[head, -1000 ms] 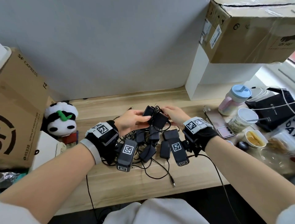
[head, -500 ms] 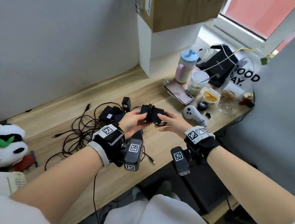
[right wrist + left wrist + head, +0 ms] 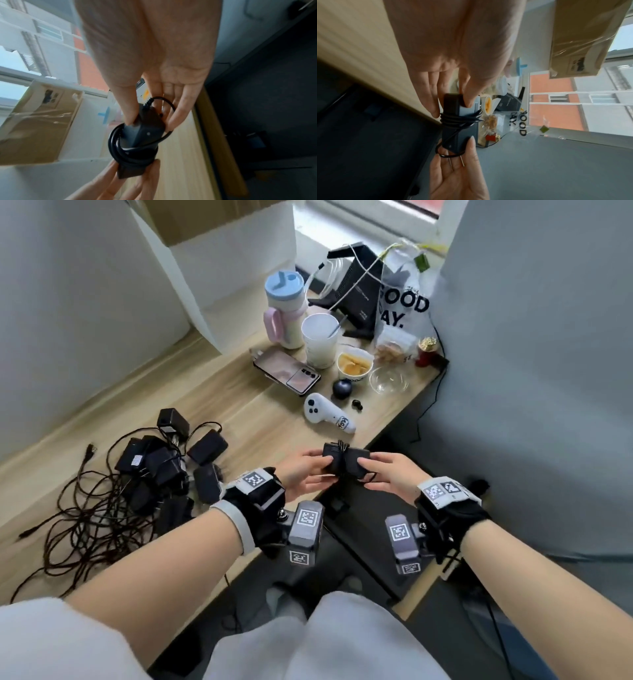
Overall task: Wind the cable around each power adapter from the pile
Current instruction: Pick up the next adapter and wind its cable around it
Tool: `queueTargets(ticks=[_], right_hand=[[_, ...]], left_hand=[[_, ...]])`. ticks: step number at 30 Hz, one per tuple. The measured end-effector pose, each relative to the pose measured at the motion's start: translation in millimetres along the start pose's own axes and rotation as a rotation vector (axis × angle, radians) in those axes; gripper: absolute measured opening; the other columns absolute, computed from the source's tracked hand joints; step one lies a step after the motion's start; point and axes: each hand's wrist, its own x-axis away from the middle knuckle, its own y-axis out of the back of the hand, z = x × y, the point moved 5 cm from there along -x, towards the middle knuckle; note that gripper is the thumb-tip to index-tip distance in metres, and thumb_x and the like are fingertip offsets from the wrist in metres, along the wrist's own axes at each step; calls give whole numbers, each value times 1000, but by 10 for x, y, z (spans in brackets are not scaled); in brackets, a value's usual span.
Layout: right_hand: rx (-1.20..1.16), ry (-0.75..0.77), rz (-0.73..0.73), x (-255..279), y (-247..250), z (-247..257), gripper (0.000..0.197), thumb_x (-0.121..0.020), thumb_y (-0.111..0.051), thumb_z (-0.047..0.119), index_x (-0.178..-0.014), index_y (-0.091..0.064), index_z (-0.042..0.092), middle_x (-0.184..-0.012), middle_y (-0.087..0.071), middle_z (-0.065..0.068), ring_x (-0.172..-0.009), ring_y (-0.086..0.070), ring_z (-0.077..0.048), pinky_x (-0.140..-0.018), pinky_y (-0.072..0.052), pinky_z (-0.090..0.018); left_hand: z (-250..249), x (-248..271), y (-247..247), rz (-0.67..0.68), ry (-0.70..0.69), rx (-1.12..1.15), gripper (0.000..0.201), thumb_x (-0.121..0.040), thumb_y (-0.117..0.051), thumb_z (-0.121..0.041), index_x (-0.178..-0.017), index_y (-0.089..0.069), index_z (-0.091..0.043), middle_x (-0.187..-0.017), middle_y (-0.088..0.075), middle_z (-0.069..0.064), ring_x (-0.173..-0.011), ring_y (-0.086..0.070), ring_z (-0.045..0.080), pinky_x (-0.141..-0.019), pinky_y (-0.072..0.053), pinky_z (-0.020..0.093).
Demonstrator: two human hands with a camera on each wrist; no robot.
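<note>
A black power adapter (image 3: 346,461) with its cable wound round its middle is held between both hands, just off the desk's front right edge. My left hand (image 3: 303,470) pinches its left end between thumb and fingers; my right hand (image 3: 387,474) pinches its right end. In the left wrist view the adapter (image 3: 459,121) shows coiled cable, a loose loop and two metal prongs beside the right hand's fingers (image 3: 471,146). In the right wrist view the adapter (image 3: 144,135) has the cable coil round it. The pile of black adapters (image 3: 161,463) and tangled cables (image 3: 82,529) lies on the desk to the left.
On the wooden desk (image 3: 239,412) stand a phone (image 3: 286,371), a white controller (image 3: 327,416), a pastel tumbler (image 3: 284,309), a paper cup (image 3: 320,340), small bowls (image 3: 354,364) and a black bag (image 3: 356,289). A grey partition (image 3: 531,371) rises on the right.
Both hands have carried the wound adapter rightwards, away from the pile and past the desk's front edge. My head has turned right, so the pile now sits at the left.
</note>
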Motion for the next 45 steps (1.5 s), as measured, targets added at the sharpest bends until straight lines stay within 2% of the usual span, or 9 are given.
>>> queueTargets(ticks=[8,14,19,24,27,29,38,40,45], right_hand=[[-6,-161,11,24,523,-740,18,-93,-56,18,-110,-55,11,-93,-63,-6,-81,-60,-14,-80,-47,-24],[-147,-266,-59,-89,701,-1274,10,-91,-59,16,-82,-56,13,-85,-61,-9,-78,-60,-16,-83,-48,-24],[-298,-331,-136,-261,778,-1636,23,-91,-59,16,-70,-53,8,-73,-58,-7,-76,-60,-17,-71,-50,-18],[-361,-406,-260,-541,894,-1900,8,-90,-60,13,-82,-58,14,-76,-58,0,-68,-55,-9,-62,-44,-13],[-339,-431,-299,-785,941,-2072,6,-90,-60,14,-85,-58,15,-73,-56,1,-64,-50,-7,-58,-36,-14],[-305,-427,-320,-1002,947,-2160,4,-91,-59,13,-87,-57,13,-71,-54,-1,-61,-47,-8,-53,-34,-15],[-225,-394,-360,-1986,896,-2356,21,-90,-62,23,-75,-51,12,-54,-57,-2,-39,-52,-2,-38,-45,-11],[-233,-388,-370,-2152,877,-2377,17,-89,-63,21,-85,-52,8,-47,-57,-1,-33,-52,-1,-38,-47,-13],[-233,-337,-349,-2463,763,-2352,40,-92,-59,18,-126,-47,1,-75,-52,-2,-63,-52,-7,-47,-49,-14]], left_hand=[[557,-370,-416,-9,146,0,9,-95,-51,-5,-92,-59,-3,-92,-62,15,-85,-61,22,-87,-48,29],[912,-626,-497,-76,203,36,9,-91,-53,1,-91,-62,4,-94,-64,18,-83,-63,22,-64,-57,21],[1158,-794,-472,-100,263,9,14,-92,-55,-6,-102,-62,1,-101,-64,14,-89,-64,22,-83,-52,26],[1401,-1029,-311,-174,315,-123,31,-95,-52,-11,-124,-51,2,-119,-59,16,-109,-59,28,-92,-47,31],[1588,-1165,-156,-267,356,-171,8,-95,-51,-8,-97,-57,-3,-87,-57,11,-75,-57,20,-65,-49,21],[1714,-1277,-69,-300,369,-171,22,-96,-46,-2,-75,-50,-8,-71,-44,7,-59,-42,15,-48,-38,17],[2182,-1764,237,-407,356,-245,32,-95,-50,-36,-84,-48,-6,-71,-48,7,-61,-51,15,-57,-41,24],[2225,-1862,284,-407,347,-234,36,-96,-47,-39,-74,-43,-11,-70,-47,6,-60,-50,13,-52,-39,21],[2295,-2009,366,-400,305,-216,29,-98,-47,-27,-72,-45,-14,-71,-54,3,-51,-56,6,-52,-40,17]])
